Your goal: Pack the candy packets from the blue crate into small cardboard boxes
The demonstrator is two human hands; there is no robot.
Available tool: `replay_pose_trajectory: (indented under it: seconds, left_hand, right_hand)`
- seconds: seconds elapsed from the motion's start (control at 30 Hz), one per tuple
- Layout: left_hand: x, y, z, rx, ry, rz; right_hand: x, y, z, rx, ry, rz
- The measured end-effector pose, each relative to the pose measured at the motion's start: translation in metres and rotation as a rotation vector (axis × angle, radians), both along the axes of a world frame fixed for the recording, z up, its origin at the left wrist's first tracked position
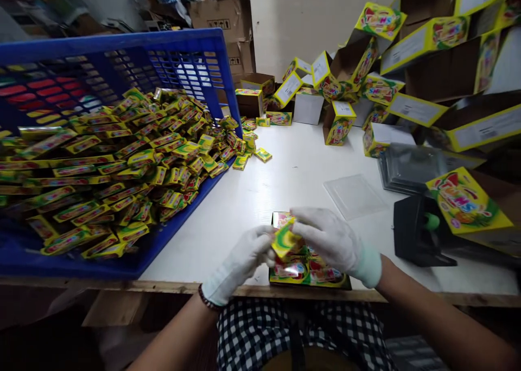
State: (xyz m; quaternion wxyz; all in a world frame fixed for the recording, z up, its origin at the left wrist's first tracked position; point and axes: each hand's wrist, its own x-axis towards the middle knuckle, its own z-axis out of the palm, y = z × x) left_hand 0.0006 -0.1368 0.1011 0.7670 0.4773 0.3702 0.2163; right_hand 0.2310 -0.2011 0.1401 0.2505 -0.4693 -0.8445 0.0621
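Note:
Both my hands wear white gloves and meet over a shallow tray [337,280] of packed sweets at the table's near edge. My left hand [242,262] and my right hand [331,240] pinch the same small yellow-green packet [285,241] between their fingertips, just above the tray. The tray holds several colourful packets lying flat. To the left, a tilted blue crate [122,56] spills a heap of the same yellow-green packets [122,165] onto the white table [252,197].
A clear plastic lid [354,194] lies on the table right of centre. A stack of dark trays [407,167] and a black tape dispenser [419,230] stand at the right. Open yellow printed cartons [337,121] pile up behind and to the right. Brown boxes [222,16] stand at the back.

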Motion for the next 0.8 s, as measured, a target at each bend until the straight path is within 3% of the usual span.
replay_pose_trajectory:
  seconds: [0.07,0.1,0.23,0.37,0.5,0.57,0.63,0.7,0.8]
  left_hand:
    - [0.011,-0.003,0.003,0.026,0.023,-0.101]
    - [0.011,-0.001,0.004,0.066,0.055,-0.084]
    - [-0.005,0.018,-0.002,0.291,0.271,0.174]
    - [-0.024,0.044,-0.028,0.716,0.569,0.217]
    - [-0.059,0.094,-0.053,1.130,0.886,0.335]
    - [-0.087,0.125,-0.059,1.143,1.118,0.471]
    - [-0.119,0.150,-0.062,1.037,1.316,0.610]
    - [-0.147,0.167,-0.062,0.942,1.424,0.706]
    - [-0.174,0.179,-0.060,0.900,1.498,0.762]
  right_hand:
    - [0.014,-0.002,0.002,-0.079,0.007,0.068]
    - [0.023,-0.005,0.001,-0.127,0.035,0.033]
    - [0.050,-0.026,-0.012,-0.253,0.132,-0.153]
    - [0.046,-0.044,-0.025,-0.425,-0.044,-0.030]
    - [0.025,-0.057,-0.036,-0.452,-0.106,-0.047]
    - [0.015,-0.065,-0.043,-0.403,-0.089,-0.057]
    - [0.010,-0.075,-0.052,-0.346,-0.053,-0.070]
    - [0.014,-0.084,-0.062,-0.314,0.008,-0.105]
    - [0.035,-0.086,-0.067,-0.386,0.090,-0.209]
